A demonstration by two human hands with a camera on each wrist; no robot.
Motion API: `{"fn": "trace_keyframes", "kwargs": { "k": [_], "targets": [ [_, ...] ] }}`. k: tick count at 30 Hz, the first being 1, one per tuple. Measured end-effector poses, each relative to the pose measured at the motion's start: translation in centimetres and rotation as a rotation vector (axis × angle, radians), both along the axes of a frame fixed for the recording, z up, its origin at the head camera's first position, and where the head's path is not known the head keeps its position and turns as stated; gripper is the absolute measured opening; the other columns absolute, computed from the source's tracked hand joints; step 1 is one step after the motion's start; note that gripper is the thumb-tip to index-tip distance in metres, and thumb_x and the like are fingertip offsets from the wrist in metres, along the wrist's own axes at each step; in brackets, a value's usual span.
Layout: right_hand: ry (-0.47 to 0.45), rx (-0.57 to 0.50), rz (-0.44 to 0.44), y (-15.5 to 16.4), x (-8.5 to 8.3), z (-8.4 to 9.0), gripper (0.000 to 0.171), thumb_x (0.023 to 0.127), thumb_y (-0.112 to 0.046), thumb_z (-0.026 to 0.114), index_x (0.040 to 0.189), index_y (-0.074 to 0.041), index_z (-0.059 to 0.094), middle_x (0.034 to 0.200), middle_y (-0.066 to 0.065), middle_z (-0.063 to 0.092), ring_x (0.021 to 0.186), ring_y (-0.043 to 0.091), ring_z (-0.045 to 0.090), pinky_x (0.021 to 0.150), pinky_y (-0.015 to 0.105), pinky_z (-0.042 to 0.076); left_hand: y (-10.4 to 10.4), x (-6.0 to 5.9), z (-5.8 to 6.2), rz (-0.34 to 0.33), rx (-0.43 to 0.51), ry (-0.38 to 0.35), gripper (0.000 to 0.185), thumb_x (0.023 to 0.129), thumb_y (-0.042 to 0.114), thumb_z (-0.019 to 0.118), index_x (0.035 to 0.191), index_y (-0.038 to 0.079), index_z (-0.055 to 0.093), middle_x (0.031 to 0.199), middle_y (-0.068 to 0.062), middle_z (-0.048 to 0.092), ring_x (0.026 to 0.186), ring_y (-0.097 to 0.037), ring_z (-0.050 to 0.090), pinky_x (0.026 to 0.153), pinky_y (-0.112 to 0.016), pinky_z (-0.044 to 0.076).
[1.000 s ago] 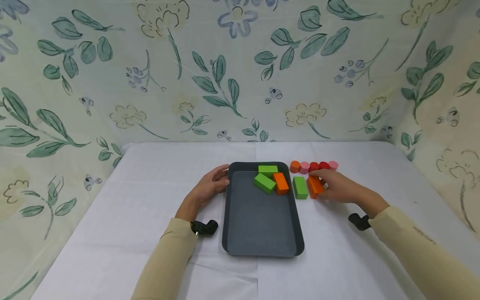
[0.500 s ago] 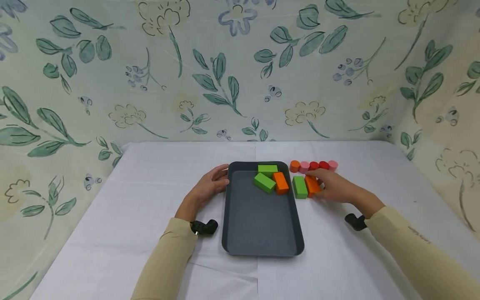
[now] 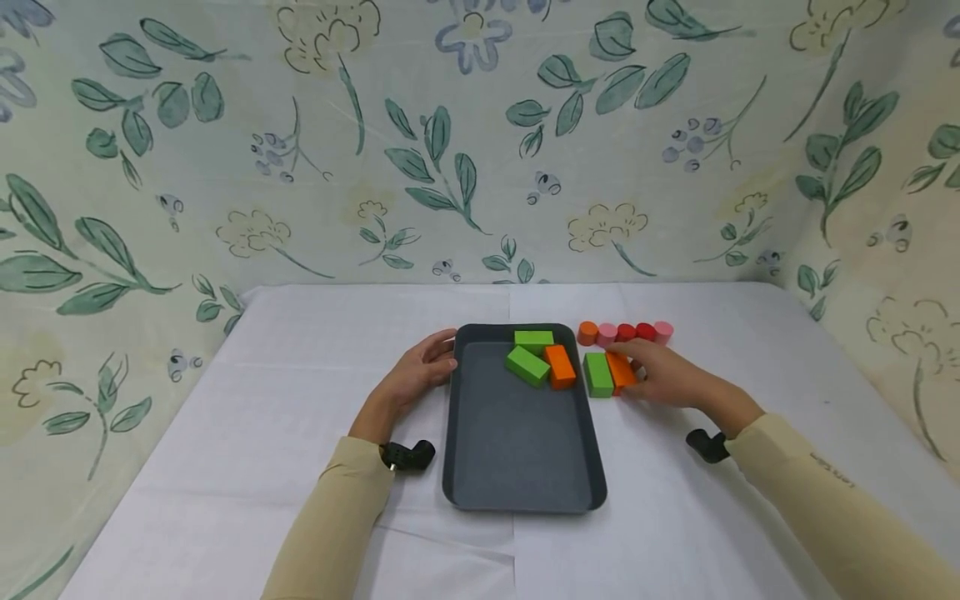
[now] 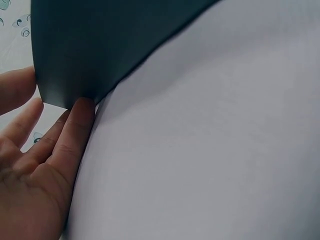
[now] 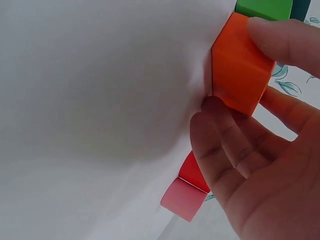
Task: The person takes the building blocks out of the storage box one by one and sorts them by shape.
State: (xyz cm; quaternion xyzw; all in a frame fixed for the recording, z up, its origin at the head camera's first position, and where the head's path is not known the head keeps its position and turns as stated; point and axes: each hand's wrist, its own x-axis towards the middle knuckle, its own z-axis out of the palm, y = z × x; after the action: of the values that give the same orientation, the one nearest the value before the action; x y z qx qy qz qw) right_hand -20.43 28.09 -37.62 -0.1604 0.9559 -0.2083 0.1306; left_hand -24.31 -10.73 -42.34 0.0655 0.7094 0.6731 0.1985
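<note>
Tray (image 3: 517, 467): a shallow rectangle with rounded corners and a raised rim, smooth and dark grey on my head feed, resting on white cloth (image 3: 300, 350) marked by soft fold creases.

Orange block (image 5: 235, 60): flat-faced, crisp-edged and smooth, on the cloth just right of the tray.

Right hand (image 3: 663, 372): thumb and fingertips clamped on the orange block from opposite sides, as I see on the right wrist feed.

Left hand (image 3: 415, 371): fingers slightly apart and fairly straight, the tips and thumb touching the tray's left wall near its far corner.

Green neighbour (image 3: 598, 375): a brick of similar shape between tray and orange block, seemingly touching the latter.

Tray contents: far green block (image 3: 533, 340) by the far wall, slanted green block (image 3: 527, 367) nearer me, second orange block (image 3: 559, 367) beside the right wall.

Cylinder row (image 3: 626, 334): five short, round-sided pieces beyond the bricks, reading orange, pink, red, red, pink from the left.

Sleeves (image 3: 330, 517): tan fabric, lightly wrinkled, with black wrist devices (image 3: 408, 456) at the cuffs.

Backdrop (image 3: 480, 192): pale hanging material printed with green leaves, blue berries and yellow blooms.
</note>
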Motion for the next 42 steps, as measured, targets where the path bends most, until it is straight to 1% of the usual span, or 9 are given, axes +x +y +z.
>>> {"fn": "trace_keyframes", "kwargs": {
  "k": [8,12,15,20,24,29,35,37,42],
  "targets": [
    [-0.015,-0.011,0.004,0.1,-0.3,0.0,0.070,0.085,-0.013,0.074,0.147,-0.004,0.044,0.142,0.024,0.049,0.114,0.033,0.053,0.093,0.050,0.056,0.1,0.0,-0.1,0.013,0.005,-0.015,0.061,0.098,0.004,0.057,0.153,0.018,0.036,0.160,-0.012,0.036,0.145,-0.029,0.042,0.116,-0.051,0.038],
    [0.000,0.004,0.007,0.1,-0.3,0.3,0.071,0.085,-0.017,0.076,0.148,-0.006,0.044,0.142,0.023,0.050,0.118,0.035,0.053,0.096,0.053,0.054,0.3,-0.1,-0.1,0.015,0.007,-0.021,0.060,0.098,0.005,0.057,0.152,0.020,0.037,0.160,-0.011,0.036,0.144,-0.028,0.043,0.116,-0.051,0.038],
    [0.033,0.006,0.029,0.2,-0.3,0.9,0.069,0.085,-0.017,0.076,0.146,-0.006,0.047,0.142,0.021,0.051,0.119,0.037,0.054,0.097,0.057,0.053,0.4,-0.2,0.0,0.011,0.007,-0.023,0.060,0.098,0.005,0.057,0.153,0.020,0.037,0.160,-0.011,0.036,0.144,-0.029,0.043,0.116,-0.051,0.038],
    [0.079,-0.008,0.046,0.3,-0.5,2.2,0.059,0.087,-0.013,0.070,0.142,-0.004,0.051,0.141,0.021,0.052,0.122,0.038,0.053,0.096,0.058,0.053,0.5,-0.4,0.2,0.014,0.004,-0.019,0.061,0.098,0.005,0.057,0.153,0.020,0.036,0.161,-0.011,0.036,0.144,-0.029,0.043,0.116,-0.051,0.038],
    [0.090,0.000,0.044,-0.1,-0.8,3.3,0.062,0.088,-0.014,0.068,0.146,-0.004,0.047,0.143,0.023,0.050,0.123,0.039,0.052,0.096,0.058,0.053,0.5,-0.6,0.2,0.010,0.003,-0.009,0.061,0.098,0.005,0.056,0.154,0.018,0.035,0.161,-0.013,0.035,0.143,-0.031,0.044,0.116,-0.050,0.039],
    [0.128,0.017,0.073,-1.2,-1.2,4.3,0.059,0.089,-0.014,0.068,0.144,-0.004,0.048,0.142,0.021,0.052,0.121,0.038,0.055,0.097,0.056,0.053,0.5,-0.8,0.1,0.010,-0.009,0.005,0.062,0.098,0.004,0.056,0.154,0.015,0.034,0.160,-0.017,0.034,0.142,-0.031,0.045,0.112,-0.046,0.044],
    [0.153,0.038,0.116,-3.3,-1.8,5.0,0.053,0.091,-0.014,0.066,0.141,-0.005,0.053,0.141,0.018,0.055,0.123,0.037,0.056,0.101,0.055,0.051,0.6,-0.8,0.4,0.017,0.008,-0.018,0.061,0.097,0.003,0.056,0.154,0.018,0.035,0.161,-0.013,0.035,0.144,-0.030,0.043,0.116,-0.051,0.039],
    [0.141,0.043,0.130,-4.3,-2.0,4.9,0.052,0.091,-0.014,0.066,0.140,-0.004,0.054,0.141,0.017,0.055,0.125,0.037,0.055,0.103,0.055,0.049,0.5,-0.7,0.4,0.019,0.010,-0.016,0.061,0.098,0.003,0.055,0.154,0.018,0.035,0.161,-0.013,0.035,0.144,-0.031,0.043,0.116,-0.052,0.038],
    [0.103,0.124,0.150,-6.5,-2.5,4.4,0.052,0.091,-0.016,0.068,0.140,-0.005,0.054,0.143,0.017,0.054,0.128,0.036,0.053,0.104,0.052,0.051,0.4,-0.7,0.0,0.007,0.009,-0.011,0.061,0.098,0.004,0.055,0.154,0.017,0.034,0.161,-0.014,0.034,0.144,-0.031,0.042,0.117,-0.052,0.038]
  ]
}}
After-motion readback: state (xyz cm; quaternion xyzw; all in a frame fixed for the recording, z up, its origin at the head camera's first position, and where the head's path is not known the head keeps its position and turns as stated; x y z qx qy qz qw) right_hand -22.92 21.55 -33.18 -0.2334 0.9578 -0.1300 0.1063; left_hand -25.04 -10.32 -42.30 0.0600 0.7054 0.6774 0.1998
